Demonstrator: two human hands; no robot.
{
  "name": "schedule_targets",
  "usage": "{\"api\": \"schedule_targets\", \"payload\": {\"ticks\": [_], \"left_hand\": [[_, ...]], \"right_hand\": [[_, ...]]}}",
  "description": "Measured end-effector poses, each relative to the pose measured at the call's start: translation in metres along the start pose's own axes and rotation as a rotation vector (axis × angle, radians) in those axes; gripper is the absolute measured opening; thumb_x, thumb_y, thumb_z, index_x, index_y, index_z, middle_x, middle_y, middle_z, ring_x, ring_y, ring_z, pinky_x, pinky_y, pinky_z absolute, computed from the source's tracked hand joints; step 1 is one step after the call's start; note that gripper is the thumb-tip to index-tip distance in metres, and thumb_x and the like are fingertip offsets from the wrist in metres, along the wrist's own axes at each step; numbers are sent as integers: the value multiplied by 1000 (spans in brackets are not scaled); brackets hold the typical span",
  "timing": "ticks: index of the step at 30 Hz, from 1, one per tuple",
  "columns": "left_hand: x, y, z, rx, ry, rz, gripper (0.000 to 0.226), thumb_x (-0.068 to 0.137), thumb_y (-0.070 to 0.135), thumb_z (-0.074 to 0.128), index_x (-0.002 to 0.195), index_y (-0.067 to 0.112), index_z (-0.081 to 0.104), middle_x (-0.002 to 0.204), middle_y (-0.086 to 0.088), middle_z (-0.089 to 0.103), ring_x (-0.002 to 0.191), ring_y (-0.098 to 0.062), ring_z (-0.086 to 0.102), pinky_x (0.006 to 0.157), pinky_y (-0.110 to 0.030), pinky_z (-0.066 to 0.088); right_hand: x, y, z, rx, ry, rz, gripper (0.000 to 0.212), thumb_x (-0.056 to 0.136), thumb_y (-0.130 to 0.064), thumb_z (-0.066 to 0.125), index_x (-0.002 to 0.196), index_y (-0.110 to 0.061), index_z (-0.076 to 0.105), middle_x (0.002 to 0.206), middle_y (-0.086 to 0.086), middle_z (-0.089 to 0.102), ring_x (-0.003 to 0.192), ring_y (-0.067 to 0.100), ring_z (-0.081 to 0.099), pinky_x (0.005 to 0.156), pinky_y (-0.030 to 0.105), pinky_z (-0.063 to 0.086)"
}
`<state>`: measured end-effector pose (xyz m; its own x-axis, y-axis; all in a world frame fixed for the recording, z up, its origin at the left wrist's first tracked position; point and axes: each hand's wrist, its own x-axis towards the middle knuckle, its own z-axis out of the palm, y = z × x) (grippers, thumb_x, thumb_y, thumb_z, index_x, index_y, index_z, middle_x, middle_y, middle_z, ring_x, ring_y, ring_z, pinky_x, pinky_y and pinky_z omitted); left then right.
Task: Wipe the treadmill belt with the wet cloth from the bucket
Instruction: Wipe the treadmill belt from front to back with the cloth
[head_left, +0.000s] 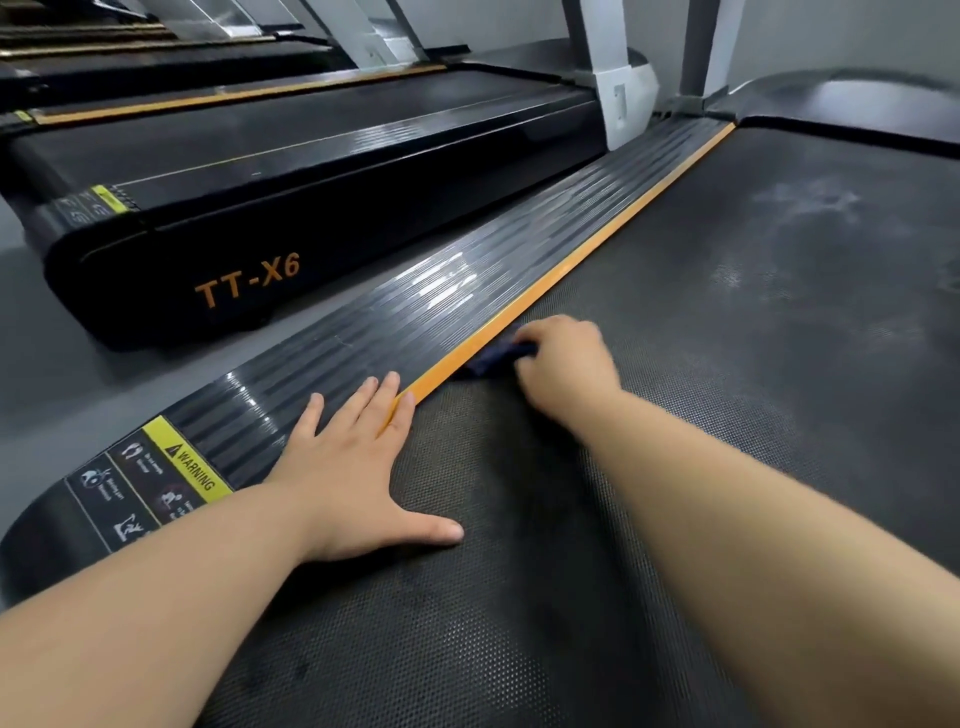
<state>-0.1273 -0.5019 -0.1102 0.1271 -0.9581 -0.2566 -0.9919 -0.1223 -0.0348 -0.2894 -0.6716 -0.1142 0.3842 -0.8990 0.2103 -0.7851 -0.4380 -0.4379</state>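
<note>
**gymrat:** so where's the cloth (496, 358) at? I can barely see it.

**mop_guy:** It's the dark blue wad under the right hand (563, 358). Fingers are curled over it, gripping it, and it's pressed on the belt (727, 364) right against the orange strip (597, 249). Left hand (348, 467) is flat with fingers spread, holding nothing. Palm's across the rail (415, 306), thumb on the belt. Looks like a brace to me.

**gymrat:** any tips for the wipe itself?

**mop_guy:** I'd open the cloth out a bit, since a tight wad only cleans a thin line. Do long straight overlapping passes, working from the strip across to the far side. Those pale dusty smudges (805, 208) further up look untouched, so I reckon most of the belt is left. Put your weight on the rail, since the belt might roll. No bucket in shot, so can't say about rinsing.
</note>
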Motion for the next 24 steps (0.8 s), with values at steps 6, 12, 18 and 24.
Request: {"api": "schedule_targets", "payload": {"ticks": [6,12,18,24], "left_hand": [[1,-1,2,10,3,11,136,42,102,15,144,23,-28,148,7,-40,136,-10,-34,115,-51,-11],[-1,0,-1,6,-1,12,136,43,101,15,145,22,-27,148,6,-39,136,-11,-35,115,-50,-11],[0,-1,3,6,11,16,131,43,103,15,136,26,-35,145,8,-44,134,-9,-38,115,-50,-11],[0,-1,3,21,36,4,134,43,102,13,144,23,-28,147,6,-40,136,-10,-36,116,-49,-9]], "right_hand": [[20,6,22,-222,102,149,33,91,-20,45,122,-22,56,126,-1,51,109,27,38,84,34,37],[-25,-17,3,-54,-196,-323,30,89,-25,55,118,-31,63,127,-10,54,107,21,41,95,33,39],[30,41,-10,-218,51,37,33,91,-24,49,120,-34,60,132,-7,53,114,27,41,94,37,40],[18,-10,17,-33,-34,30,31,90,-16,45,115,-23,62,119,1,56,111,27,38,87,32,36]]}}
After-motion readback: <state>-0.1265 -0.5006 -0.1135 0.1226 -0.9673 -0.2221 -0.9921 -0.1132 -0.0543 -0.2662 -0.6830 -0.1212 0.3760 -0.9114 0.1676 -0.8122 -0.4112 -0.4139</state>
